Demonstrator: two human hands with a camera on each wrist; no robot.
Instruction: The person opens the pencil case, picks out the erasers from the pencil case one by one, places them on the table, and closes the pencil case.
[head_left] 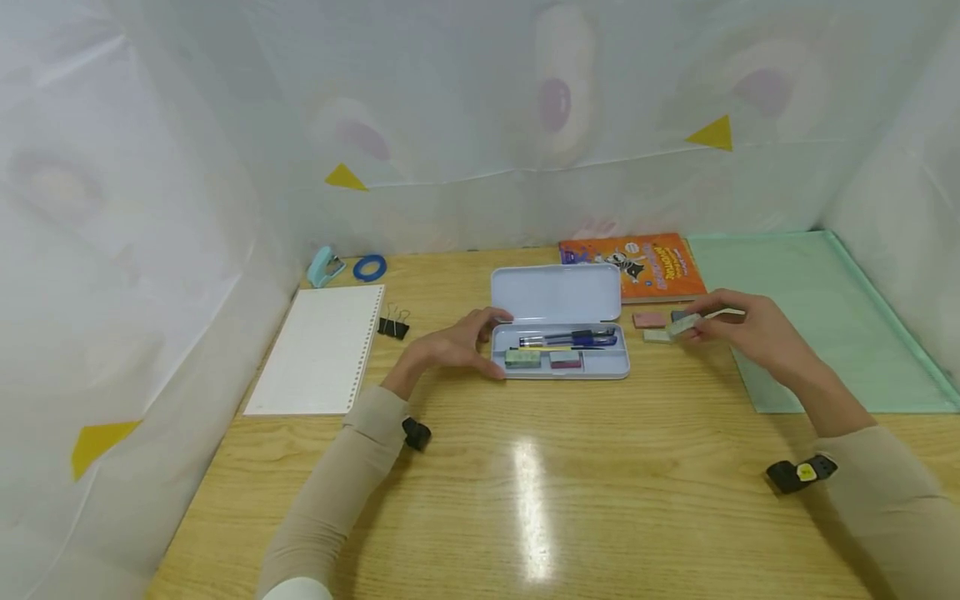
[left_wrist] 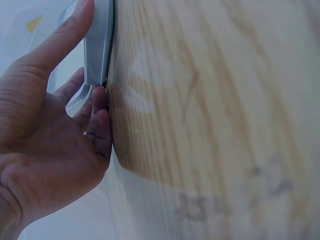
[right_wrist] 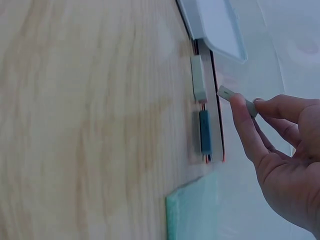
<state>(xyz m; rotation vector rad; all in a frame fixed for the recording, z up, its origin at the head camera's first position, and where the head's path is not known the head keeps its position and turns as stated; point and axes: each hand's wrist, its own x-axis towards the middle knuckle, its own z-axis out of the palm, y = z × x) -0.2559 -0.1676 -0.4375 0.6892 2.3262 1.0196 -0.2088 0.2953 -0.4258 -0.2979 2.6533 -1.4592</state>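
A pale blue pencil case (head_left: 609, 365) lies with its lid (head_left: 555, 293) raised at the back. My left hand (head_left: 456, 342) grips its left end, thumb at the front corner and fingers behind. In the case lie several pens (head_left: 567, 338), a green eraser (head_left: 522, 359) and a grey-and-pink eraser (head_left: 566, 359). To the right of the case, my right hand (head_left: 753, 329) pinches a grey-green eraser (right_wrist: 226, 92) between thumb and fingers, above the table. Beneath it lie a pink eraser (head_left: 648, 320), a pale eraser (head_left: 656, 337) and a dark eraser (head_left: 679, 316), partly hidden.
An orange book (head_left: 663, 258) lies behind the case, and a green mesh pouch (head_left: 817, 333) is at the right. On the left are a white notepad (head_left: 318, 350), a black binder clip (head_left: 393, 327), a light blue stapler (head_left: 324, 267) and a blue ring (head_left: 369, 277).
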